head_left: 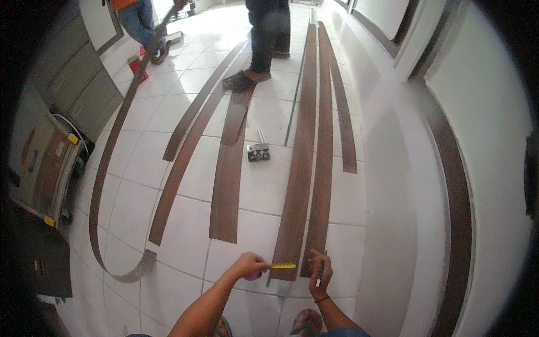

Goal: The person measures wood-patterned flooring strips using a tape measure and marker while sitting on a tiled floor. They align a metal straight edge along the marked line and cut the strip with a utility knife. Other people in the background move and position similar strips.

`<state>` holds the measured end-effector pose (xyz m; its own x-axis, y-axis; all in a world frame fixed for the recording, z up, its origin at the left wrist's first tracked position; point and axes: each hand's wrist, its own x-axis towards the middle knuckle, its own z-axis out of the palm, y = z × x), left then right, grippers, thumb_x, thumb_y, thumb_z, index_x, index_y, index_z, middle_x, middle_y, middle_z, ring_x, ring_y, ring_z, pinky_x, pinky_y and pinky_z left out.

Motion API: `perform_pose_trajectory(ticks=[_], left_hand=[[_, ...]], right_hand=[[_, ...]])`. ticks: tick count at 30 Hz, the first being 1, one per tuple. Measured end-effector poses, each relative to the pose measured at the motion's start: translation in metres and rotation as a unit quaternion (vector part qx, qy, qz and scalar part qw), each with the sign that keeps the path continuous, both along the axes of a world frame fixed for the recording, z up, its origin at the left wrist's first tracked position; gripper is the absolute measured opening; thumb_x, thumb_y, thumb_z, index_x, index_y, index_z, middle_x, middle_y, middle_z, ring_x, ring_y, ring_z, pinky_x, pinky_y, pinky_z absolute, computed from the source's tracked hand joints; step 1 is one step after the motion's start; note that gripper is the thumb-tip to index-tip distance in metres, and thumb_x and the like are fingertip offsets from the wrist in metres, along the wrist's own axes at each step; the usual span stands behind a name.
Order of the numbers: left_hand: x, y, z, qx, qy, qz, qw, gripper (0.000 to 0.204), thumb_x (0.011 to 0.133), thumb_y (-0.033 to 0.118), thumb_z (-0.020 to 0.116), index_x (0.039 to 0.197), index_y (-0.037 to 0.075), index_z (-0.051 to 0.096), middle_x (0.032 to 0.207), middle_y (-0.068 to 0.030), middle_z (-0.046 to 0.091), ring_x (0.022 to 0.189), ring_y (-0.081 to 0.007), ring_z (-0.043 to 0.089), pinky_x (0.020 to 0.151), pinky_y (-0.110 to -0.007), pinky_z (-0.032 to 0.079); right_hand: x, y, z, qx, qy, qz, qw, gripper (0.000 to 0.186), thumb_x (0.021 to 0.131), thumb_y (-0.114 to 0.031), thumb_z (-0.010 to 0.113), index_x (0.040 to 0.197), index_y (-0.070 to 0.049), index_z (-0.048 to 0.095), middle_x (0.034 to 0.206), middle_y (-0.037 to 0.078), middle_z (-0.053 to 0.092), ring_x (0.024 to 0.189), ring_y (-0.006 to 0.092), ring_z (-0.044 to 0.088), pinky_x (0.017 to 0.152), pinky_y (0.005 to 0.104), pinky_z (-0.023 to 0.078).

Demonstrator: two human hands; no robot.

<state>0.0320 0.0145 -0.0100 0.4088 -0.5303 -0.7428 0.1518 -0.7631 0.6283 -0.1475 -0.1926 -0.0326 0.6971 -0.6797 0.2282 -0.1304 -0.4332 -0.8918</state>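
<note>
Our left grip (pixel 250 265) wraps a tape measure (pixel 254 276), its yellow blade (pixel 284 265) over a brown strip (pixel 297 196) by its near edge; our half-curled right grip (pixel 320 278) holds a pen (pixel 320 273).

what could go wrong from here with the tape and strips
The yellow tape reaching from the left hand across the brown strip could shift, skewing a reading. The curved strip at left might spring if let go. The metal tool on the floor could trip the person standing beyond it.
</note>
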Motion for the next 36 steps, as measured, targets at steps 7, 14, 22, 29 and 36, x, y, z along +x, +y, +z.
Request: perform_pose_trajectory(ticks=[7, 14, 22, 29, 36], left_hand=[[0.007, -0.004, -0.002, -0.01, 0.0, -0.031, 0.999, 0.039, 0.091, 0.043, 0.075, 0.095, 0.004, 0.082, 0.076, -0.0109, 0.076, 0.066, -0.0181, 0.069, 0.067, -0.035, 0.056], [0.025, 0.0, 0.014, -0.055, 0.04, -0.009, 0.998, 0.041, 0.09, 0.044, 0.076, 0.093, 0.003, 0.081, 0.075, -0.0111, 0.075, 0.067, -0.0192, 0.07, 0.067, -0.036, 0.056], [0.019, 0.061, 0.149, -0.039, 0.019, 0.01, 0.999, 0.042, 0.09, 0.047, 0.076, 0.088, 0.005, 0.081, 0.075, -0.0103, 0.075, 0.067, -0.0177, 0.07, 0.067, -0.034, 0.055], [-0.047, 0.162, 0.284, 0.003, 0.068, 0.067, 0.995, 0.042, 0.088, 0.051, 0.074, 0.093, 0.01, 0.083, 0.076, -0.0093, 0.076, 0.073, -0.0227, 0.073, 0.074, -0.038, 0.057], [-0.121, 0.29, 0.411, 0.148, 0.145, 0.214, 0.954, 0.037, 0.091, 0.039, 0.074, 0.086, 0.002, 0.08, 0.066, -0.0085, 0.071, 0.061, -0.0168, 0.068, 0.061, -0.035, 0.057]], right_hand=[[0.016, -0.005, 0.006, 0.051, -0.017, -0.006, 0.999, 0.035, 0.113, -0.034, 0.043, 0.104, -0.003, 0.057, 0.119, 0.019, 0.072, 0.095, 0.022, 0.071, 0.075, 0.0331, 0.059], [0.021, -0.028, 0.037, 0.047, -0.031, -0.049, 0.997, 0.037, 0.112, -0.037, 0.044, 0.106, -0.003, 0.059, 0.118, 0.016, 0.072, 0.091, 0.0199, 0.07, 0.076, 0.0327, 0.058], [-0.021, -0.023, 0.217, 0.071, 0.192, -0.007, 0.979, 0.034, 0.112, -0.03, 0.044, 0.11, -0.001, 0.064, 0.112, 0.014, 0.075, 0.089, 0.0203, 0.073, 0.074, 0.0336, 0.058], [-0.101, 0.012, 0.372, 0.269, 0.352, 0.048, 0.895, 0.034, 0.1, -0.028, 0.07, 0.128, -0.009, 0.066, 0.13, 0.02, 0.069, 0.112, 0.0331, 0.069, 0.095, 0.0502, 0.056], [-0.262, 0.055, 0.427, 0.353, 0.435, 0.071, 0.826, 0.02, 0.099, -0.01, 0.065, 0.118, -0.003, 0.063, 0.114, 0.015, 0.07, 0.105, 0.0304, 0.068, 0.087, 0.0419, 0.059]])
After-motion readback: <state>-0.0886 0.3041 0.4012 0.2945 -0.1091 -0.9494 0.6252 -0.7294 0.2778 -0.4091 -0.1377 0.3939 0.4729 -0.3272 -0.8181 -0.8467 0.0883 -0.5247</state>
